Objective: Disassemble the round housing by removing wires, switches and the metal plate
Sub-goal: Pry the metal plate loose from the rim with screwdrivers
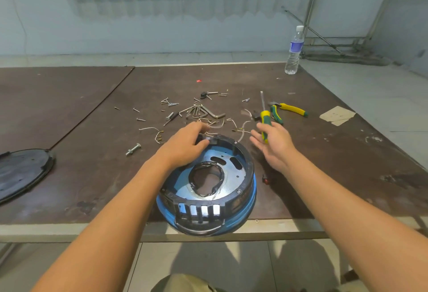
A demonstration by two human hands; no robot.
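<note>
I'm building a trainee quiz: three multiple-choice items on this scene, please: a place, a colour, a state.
1. Where does the water bottle stand? A) table's far right corner B) on the black lid C) floor
2. The round housing's outer band is? A) red B) blue C) white
3. The metal plate is? A) inside the housing B) loose on the table C) in a hand
Key: A, it stands at that corner; B, blue shows around the black rim; A, it lies within the rim.
</note>
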